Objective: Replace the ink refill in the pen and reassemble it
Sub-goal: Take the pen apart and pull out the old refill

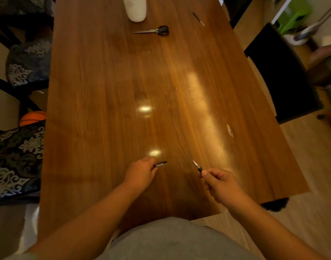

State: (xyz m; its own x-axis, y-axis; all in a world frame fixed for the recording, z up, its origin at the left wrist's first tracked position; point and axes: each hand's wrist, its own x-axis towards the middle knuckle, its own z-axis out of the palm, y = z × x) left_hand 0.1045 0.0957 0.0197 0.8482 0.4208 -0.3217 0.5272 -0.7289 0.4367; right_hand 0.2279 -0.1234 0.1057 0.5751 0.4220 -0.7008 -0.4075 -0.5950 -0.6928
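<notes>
Long wooden desk [108, 87], warm brown and glossy, streaked with bright patches of reflected light down the middle. Along the left edge, dark-framed chairs with patterned blue-and-white cushions [27, 62], an orange ball [32, 118] on the floor between them; along the right edge, a black chair [281, 76] on pale wood-look flooring [311, 166]. At the far right corner, blurred, a green plastic stool [294, 15] beside a pale wall.

On the table [108, 87], far end: cylinder container [135, 9], scissors [155, 30] placed just in front of it, a pen [198, 18] set off to their right.
</notes>
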